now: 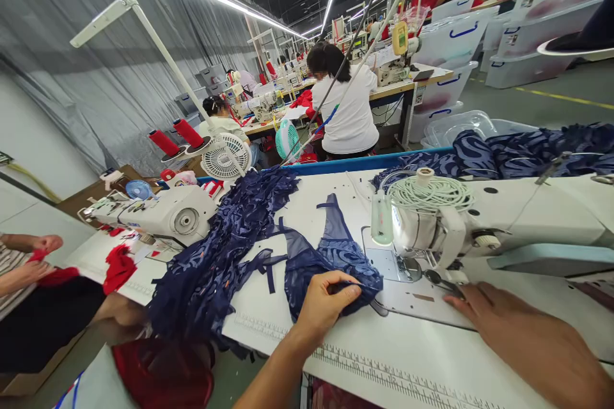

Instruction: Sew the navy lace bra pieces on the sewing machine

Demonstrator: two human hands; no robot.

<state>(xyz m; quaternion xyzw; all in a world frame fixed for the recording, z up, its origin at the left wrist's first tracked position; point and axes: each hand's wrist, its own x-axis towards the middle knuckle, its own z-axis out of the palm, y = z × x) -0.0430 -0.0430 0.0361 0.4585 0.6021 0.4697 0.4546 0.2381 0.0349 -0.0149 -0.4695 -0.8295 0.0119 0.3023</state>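
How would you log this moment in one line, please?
left hand: pinching navy garment | right hand: fingers at dark object near sewing machine | navy pile: on white table

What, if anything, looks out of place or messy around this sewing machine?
The heap of navy garment pieces looks untidy: it droops over the edge of the white sewing table. Nothing else stands out.
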